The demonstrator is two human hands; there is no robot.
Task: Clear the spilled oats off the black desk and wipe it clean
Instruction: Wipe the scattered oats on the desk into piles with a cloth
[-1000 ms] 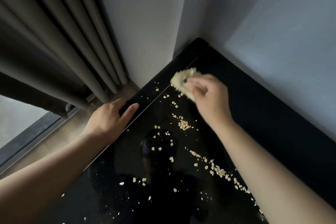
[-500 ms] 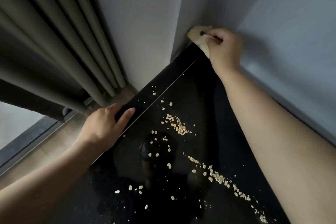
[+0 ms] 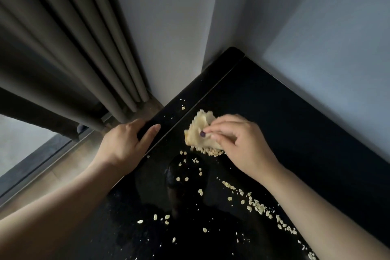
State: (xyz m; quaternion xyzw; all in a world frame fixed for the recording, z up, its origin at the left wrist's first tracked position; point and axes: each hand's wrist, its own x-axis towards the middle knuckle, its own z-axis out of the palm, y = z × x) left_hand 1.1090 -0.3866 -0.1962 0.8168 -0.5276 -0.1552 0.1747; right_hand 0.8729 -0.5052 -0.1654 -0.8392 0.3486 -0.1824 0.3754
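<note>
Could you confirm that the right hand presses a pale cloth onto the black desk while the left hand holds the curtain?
Not quite. The head view shows the left hand holding the black desk by its left edge, not the curtain, which hangs behind it. The right hand does press the pale cloth onto the desk, oats heaped at its near edge.

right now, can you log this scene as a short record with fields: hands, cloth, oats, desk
left hand: grips the left edge of the black desk, thumb on top
right hand: pinches a pale yellow cloth, pressing it onto the desk
oat heap: bunched against the cloth's near edge
oat trail: runs toward the camera beside the right forearm
scattered flakes: loose mid-desk, more near the camera
surroundings: grey curtain on the left, wall behind the desk
</note>
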